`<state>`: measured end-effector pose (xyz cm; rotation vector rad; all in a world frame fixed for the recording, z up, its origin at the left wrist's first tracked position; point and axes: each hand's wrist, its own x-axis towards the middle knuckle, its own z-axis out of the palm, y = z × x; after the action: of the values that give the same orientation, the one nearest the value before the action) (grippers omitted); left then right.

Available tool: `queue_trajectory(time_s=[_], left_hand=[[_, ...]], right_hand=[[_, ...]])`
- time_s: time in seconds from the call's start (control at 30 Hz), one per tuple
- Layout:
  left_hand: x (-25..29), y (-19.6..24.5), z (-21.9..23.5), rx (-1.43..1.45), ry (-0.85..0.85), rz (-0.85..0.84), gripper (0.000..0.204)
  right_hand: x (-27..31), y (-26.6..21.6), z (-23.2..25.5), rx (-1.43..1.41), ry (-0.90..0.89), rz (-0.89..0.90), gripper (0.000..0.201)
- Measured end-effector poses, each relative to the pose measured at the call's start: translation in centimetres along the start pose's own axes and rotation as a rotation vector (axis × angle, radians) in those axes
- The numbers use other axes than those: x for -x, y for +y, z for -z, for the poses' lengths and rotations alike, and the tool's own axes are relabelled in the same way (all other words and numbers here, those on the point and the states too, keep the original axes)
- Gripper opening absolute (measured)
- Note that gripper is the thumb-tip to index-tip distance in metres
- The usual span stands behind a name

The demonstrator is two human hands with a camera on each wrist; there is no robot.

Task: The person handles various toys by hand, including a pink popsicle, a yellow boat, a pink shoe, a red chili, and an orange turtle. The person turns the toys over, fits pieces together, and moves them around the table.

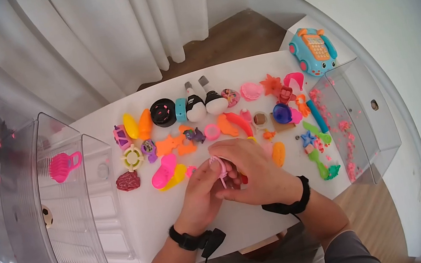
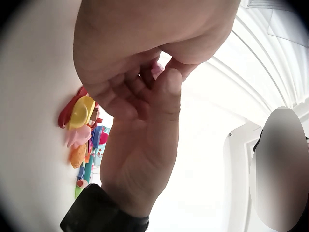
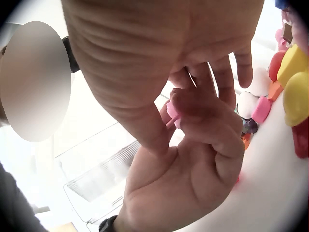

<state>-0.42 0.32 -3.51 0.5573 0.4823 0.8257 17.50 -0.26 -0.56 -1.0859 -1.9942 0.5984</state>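
Note:
Both hands meet over the near side of the white table (image 1: 160,233). A small pink plastic toy (image 1: 222,169) with a thin, strap-like part is between them, its kind not shown. My left hand (image 1: 203,194) pinches it between thumb and curled fingers. From the other side, my right hand (image 1: 255,171) holds it with thumb and fingertips, the back of the hand arching over it. Only a sliver of the pink toy (image 3: 172,109) shows in the right wrist view; fingers hide the rest. Behind the hands lie a pink toy shoe (image 1: 164,173) and an orange toy piece (image 1: 278,154).
Many toys spread across the table, among them a black donut (image 1: 163,112), a blue bowl (image 1: 282,113) and a brain-like toy (image 1: 128,181). Clear bins stand left (image 1: 74,230) and right (image 1: 366,123); the left one holds a pink scoop (image 1: 64,166). A toy phone (image 1: 313,52) sits back right.

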Motion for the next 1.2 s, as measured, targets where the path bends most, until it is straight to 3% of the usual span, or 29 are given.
queue_trajectory(time_s=[0.17,0.23,0.4,0.73,0.83,0.9,1.0,1.2], left_hand=[[-0.4,-0.7,0.4,-0.057,0.082,-0.05,0.028],[-0.4,-1.0,0.4,-0.067,0.105,-0.039,0.025],[-0.5,-1.0,0.0,-0.253,0.135,-0.081,0.024],[-0.3,-1.0,0.4,-0.347,0.136,-0.075,0.025],[-0.2,-0.6,-0.2,-0.191,0.127,-0.063,0.034],[-0.1,-0.4,-0.3,0.09,0.106,0.058,0.047],[-0.3,-0.9,0.9,0.088,0.002,0.053,0.054],[-0.4,-0.4,0.6,0.056,-0.044,0.011,0.037]], right_hand=[[0.2,1.1,0.1,-0.008,-0.047,0.022,0.078],[0.6,0.6,0.5,-0.067,-0.085,-0.047,0.081],[0.8,0.7,0.1,-0.028,-0.037,-0.03,0.078],[0.6,1.1,0.2,0.042,-0.008,0.04,0.075],[0.7,1.1,0.3,-0.01,-0.037,-0.017,0.076],[0.8,1.2,0.2,-0.047,-0.015,-0.026,0.076],[0.7,1.2,0.0,-0.087,0.01,-0.03,0.077],[0.8,1.3,-0.2,-0.058,0.015,-0.015,0.077]])
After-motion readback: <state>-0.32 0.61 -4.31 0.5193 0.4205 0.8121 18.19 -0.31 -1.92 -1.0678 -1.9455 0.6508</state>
